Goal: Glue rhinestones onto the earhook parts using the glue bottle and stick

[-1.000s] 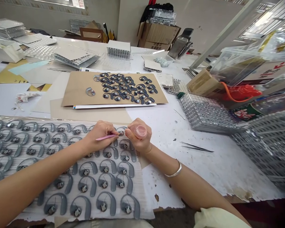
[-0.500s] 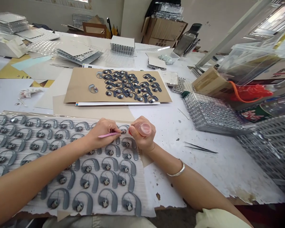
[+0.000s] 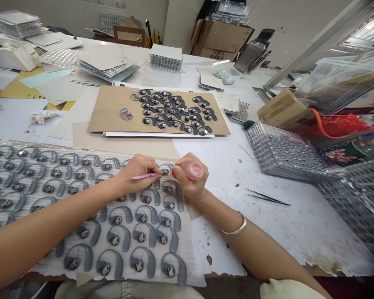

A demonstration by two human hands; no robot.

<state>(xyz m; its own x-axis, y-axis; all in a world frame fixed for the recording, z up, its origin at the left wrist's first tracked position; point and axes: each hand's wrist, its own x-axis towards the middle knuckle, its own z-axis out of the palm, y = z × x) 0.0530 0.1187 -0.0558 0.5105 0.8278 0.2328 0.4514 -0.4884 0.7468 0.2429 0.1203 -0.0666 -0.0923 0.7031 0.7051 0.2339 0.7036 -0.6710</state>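
Observation:
My left hand [image 3: 142, 171] is closed in a pinch around slim pink tweezers [image 3: 142, 176], whose tips point right. Close beside it, my right hand [image 3: 191, 176] grips a small translucent squeeze bottle [image 3: 195, 170], its base towards me and its tip hidden by the fingers. Between the two hands lies a grey ear-hook earphone [image 3: 165, 171], its round part showing. It belongs to rows of similar grey ear-hook earphones [image 3: 149, 257] on a white foam sheet [image 3: 190, 249]. Several have thin wires standing up from their round parts.
Behind the hands, a brown cardboard sheet [image 3: 109, 108] carries many dark ear-hook earphones. Black tweezers [image 3: 268, 197] lie at right. Stacked clear plastic trays [image 3: 280, 153], a red bag [image 3: 339, 122] and a drink bottle [image 3: 345, 153] crowd the right side. More trays [image 3: 165, 58] stand at the back.
The whole view has shifted slightly, so everything sits a little further right. Both hands stay at the same earphone, still holding the tweezers and the bottle.

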